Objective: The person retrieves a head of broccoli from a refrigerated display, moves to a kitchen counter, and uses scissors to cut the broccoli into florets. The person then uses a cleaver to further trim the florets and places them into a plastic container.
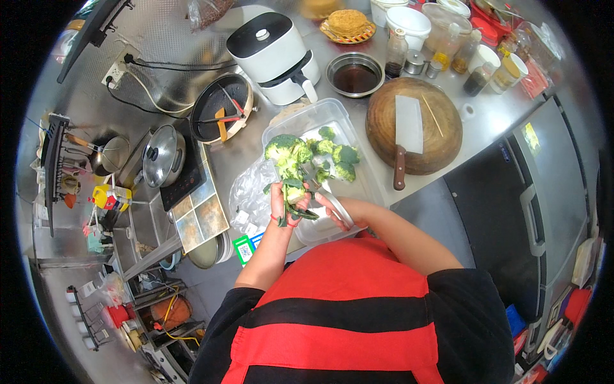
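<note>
My left hand (277, 200) grips a broccoli head (288, 156) by its leafy stem, crown pointing away from me. Dark green leaves (302, 214) hang over the palm and wrist. In my right hand (356, 209) is a silver-handled cutting tool (339, 207), probably kitchen scissors. Its working end lies close to the broccoli stem, partly hidden by leaves and florets; whether it touches cannot be told. Both hands are over the near part of a clear plastic bin (367, 185). Several cut broccoli florets (345, 154) lie inside it, towards the far end.
Right of the bin, a cleaver (408, 126) and a thin stick (432, 115) rest on a round wooden chopping block (446, 149). Beyond stand a bowl of dark liquid (355, 78) and an air fryer (268, 53). A crumpled plastic bag (250, 194) and a pan (216, 103) are left.
</note>
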Tool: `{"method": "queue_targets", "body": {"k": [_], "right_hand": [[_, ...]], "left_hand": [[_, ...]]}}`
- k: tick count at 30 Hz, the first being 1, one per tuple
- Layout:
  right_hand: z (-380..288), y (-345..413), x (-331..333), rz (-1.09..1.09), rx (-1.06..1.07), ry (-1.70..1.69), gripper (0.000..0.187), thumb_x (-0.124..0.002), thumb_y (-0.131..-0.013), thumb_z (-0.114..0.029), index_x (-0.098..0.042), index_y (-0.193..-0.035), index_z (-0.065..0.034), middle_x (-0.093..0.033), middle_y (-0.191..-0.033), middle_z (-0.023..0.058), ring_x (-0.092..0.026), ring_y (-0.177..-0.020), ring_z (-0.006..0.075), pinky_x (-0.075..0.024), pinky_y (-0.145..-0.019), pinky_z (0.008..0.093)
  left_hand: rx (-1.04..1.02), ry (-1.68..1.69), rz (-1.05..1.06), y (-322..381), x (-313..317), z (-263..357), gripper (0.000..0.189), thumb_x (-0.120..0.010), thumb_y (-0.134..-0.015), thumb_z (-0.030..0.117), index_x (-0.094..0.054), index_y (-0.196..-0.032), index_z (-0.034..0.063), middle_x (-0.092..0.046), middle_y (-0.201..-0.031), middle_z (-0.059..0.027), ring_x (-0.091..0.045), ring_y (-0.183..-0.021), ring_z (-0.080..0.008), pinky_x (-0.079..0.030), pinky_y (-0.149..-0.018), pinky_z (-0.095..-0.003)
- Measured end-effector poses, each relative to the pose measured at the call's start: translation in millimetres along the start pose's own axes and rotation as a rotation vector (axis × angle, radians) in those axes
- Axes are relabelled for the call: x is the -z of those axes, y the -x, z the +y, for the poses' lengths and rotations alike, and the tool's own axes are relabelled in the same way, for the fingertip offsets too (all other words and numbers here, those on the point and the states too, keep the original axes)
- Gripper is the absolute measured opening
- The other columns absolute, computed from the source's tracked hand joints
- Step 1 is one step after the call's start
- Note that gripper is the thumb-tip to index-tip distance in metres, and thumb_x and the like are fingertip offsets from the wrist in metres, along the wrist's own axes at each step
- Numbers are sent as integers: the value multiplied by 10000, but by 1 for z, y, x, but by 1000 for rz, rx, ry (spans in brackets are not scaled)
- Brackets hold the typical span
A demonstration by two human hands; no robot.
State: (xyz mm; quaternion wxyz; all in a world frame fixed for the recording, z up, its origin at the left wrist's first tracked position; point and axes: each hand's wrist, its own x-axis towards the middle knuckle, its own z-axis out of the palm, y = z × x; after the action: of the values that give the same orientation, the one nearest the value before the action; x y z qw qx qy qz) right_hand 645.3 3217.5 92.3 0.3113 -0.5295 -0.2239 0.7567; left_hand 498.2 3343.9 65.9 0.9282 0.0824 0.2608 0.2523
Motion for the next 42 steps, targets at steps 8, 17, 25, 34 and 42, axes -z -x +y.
{"method": "queue_targets", "body": {"k": [8, 17, 25, 34, 42], "right_hand": [[-4, -3, -3, 66, 38, 44, 646, -444, -764, -717, -432, -627, -85, -374, -492, 26, -370, -368, 145, -320, -364, 291], [-7, 4, -5, 185, 127, 131, 577, -513, -796, -621, -444, -624, -75, -402, -508, 36, -401, -378, 160, -339, -360, 316], [5, -2, -1, 279, 167, 292, 637, -449, -824, -628, -518, -825, 5, -426, -483, 54, -445, -382, 161, -356, -348, 309], [-1, -1, -1, 275, 198, 428, 808, -358, -769, -748, -556, -652, 26, -521, -514, 149, -541, -469, 249, -435, -489, 378], [-3, 3, 6, 348, 251, 529, 823, -372, -756, -754, -568, -654, 38, -548, -549, 163, -563, -494, 266, -442, -512, 380]], "left_hand": [[-4, 15, 47, -4, 7, -2, 363, -414, -815, 313, -534, -931, -9, -598, -806, -173, -591, -689, -291, -506, -608, -367], [84, 267, -184, -1, 18, 3, 437, -446, -816, 352, -531, -1072, 8, -560, -951, -181, -552, -776, -271, -497, -626, -343], [167, 404, -215, 6, 11, 10, 448, -447, -818, 316, -482, -1134, -1, -447, -939, -145, -503, -767, -217, -480, -627, -307], [170, 222, -247, 5, 11, 10, 427, -457, -817, 320, -486, -1102, 4, -441, -918, -134, -468, -727, -200, -428, -567, -262], [212, 135, -252, 3, 19, 12, 456, -447, -808, 355, -509, -1119, 27, -514, -953, -164, -498, -751, -251, -449, -587, -306]]}}
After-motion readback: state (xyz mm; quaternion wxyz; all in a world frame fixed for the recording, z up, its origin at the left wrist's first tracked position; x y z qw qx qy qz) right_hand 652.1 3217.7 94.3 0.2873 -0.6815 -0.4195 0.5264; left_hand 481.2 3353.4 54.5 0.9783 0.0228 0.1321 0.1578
